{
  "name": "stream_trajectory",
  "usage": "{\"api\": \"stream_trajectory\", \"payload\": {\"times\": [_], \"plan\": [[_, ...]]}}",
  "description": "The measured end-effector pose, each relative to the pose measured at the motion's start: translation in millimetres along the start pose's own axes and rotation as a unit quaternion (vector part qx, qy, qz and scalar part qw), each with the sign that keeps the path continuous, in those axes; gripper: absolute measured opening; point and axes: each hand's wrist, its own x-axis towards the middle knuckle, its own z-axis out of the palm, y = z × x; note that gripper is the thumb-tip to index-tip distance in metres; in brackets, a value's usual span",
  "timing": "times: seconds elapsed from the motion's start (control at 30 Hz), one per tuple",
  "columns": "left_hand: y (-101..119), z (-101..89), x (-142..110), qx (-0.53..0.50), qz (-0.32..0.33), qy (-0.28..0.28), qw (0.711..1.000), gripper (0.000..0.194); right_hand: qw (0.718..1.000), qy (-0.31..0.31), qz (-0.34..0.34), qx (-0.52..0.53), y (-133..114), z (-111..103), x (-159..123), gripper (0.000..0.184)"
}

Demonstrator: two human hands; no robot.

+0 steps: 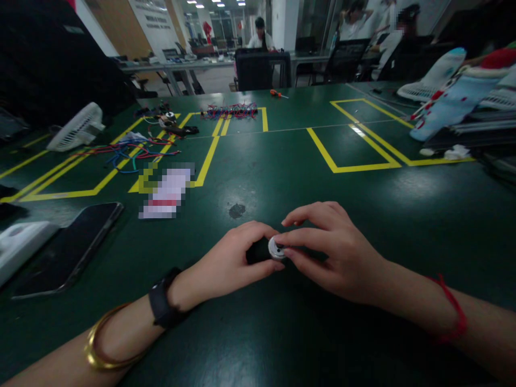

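A small round silver metal part [274,250] with a dark spot on its top face sits low over the green table. Around its rim my left hand [231,255] is closed, thumb on the near side and forefinger on the far side. The thumb and a fingertip of my right hand [334,247] meet in a pinch on the top of this part. Any tiny piece between those fingertips is too small to make out. Another finger of that hand is lifted clear. The underside of the silver part is hidden.
A phone [72,250] and a white power strip [22,244] lie at left. Wires [137,148], a white fan [78,126], wired parts [229,110] and an orange screwdriver [278,94] are farther back. Yellow tape [366,169] marks the table; people sit beyond.
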Motion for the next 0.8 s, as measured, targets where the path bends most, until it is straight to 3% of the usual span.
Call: {"api": "stream_trajectory", "payload": {"times": [0.13, 0.3, 0.37, 0.47, 0.6, 0.67, 0.8], "plan": [[0.6, 0.0, -0.7, -0.006, -0.001, 0.003, 1.0, 0.027, 1.0, -0.006, -0.002, 0.026, 0.1, -2.2, -4.5, 0.028], [2.5, -1.1, -0.5, -0.018, 0.0, 0.0, 1.0, 0.027, 0.976, 0.024, 0.114, 0.183, 10.8, -7.6, -9.2, 0.013], [2.7, -1.6, -0.4, -0.024, 0.003, -0.001, 1.0, 0.028, 0.95, 0.037, 0.188, 0.246, 21.3, -8.3, -10.6, 0.01], [2.2, -2.0, -0.6, -0.025, 0.002, -0.003, 1.0, 0.028, 0.881, 0.084, 0.304, 0.353, 39.5, -5.3, -11.7, 0.014], [1.3, -1.9, -1.2, -0.023, -0.003, 0.0, 1.0, 0.029, 0.81, 0.145, 0.366, 0.435, 53.1, -0.3, -11.2, 0.015], [1.2, -1.8, -1.5, -0.024, -0.004, 0.0, 1.0, 0.03, 0.799, 0.149, 0.371, 0.45, 53.4, 0.4, -10.8, 0.015], [1.7, -1.9, -1.6, -0.023, -0.005, -0.001, 1.0, 0.029, 0.807, 0.142, 0.367, 0.44, 50.1, 0.0, -10.7, 0.014]]}}
